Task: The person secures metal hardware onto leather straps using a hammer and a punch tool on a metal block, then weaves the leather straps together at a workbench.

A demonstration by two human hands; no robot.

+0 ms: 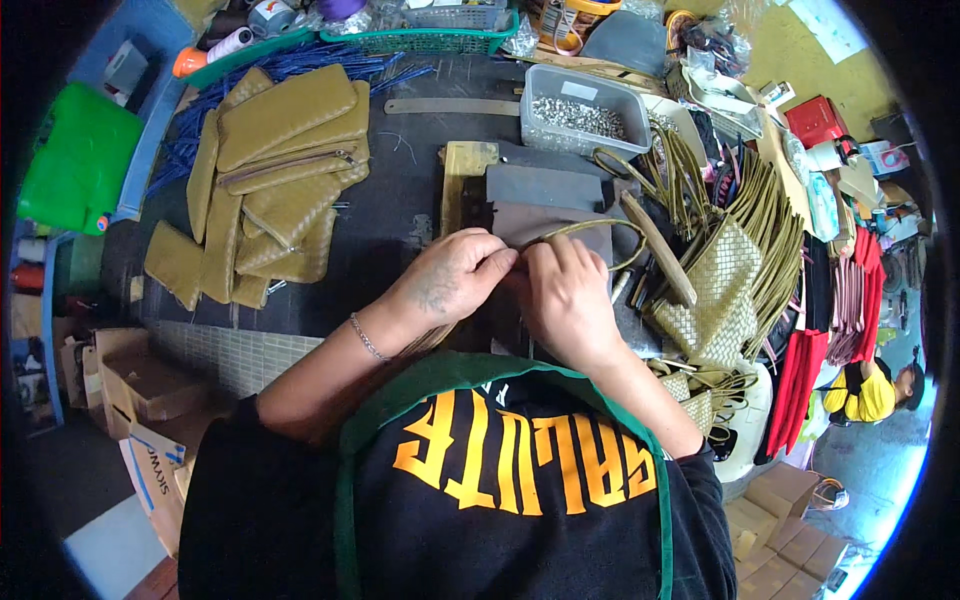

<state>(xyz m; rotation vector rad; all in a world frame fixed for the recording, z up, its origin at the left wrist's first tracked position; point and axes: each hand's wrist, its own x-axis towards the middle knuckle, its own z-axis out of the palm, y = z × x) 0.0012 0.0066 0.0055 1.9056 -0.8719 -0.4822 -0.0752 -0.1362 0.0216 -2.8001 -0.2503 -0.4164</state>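
My left hand [455, 278] and my right hand [568, 302] meet over the dark worktable, fingers closed and pinching a narrow olive leather strap [625, 228]. The strap curves in a loop above and beyond my right hand. Its section between the fingertips is hidden by the hands. Thin brownish-olive strands [428, 340] show below my left wrist. Just past the hands lie a grey flat block [545, 186] and a yellowish board [466, 165]. Beside my right hand rests a wooden stick [660, 250], next to a woven olive leather piece [715, 290] with long loose strips.
Olive leather pouches [290, 125] are piled at left. A metal ruler [450, 106] and a clear tub of small metal parts [585, 112] lie farther back. Green baskets [430, 42] line the far edge. Red and black straps [815, 350] hang at right. Another person [870, 392] is at far right.
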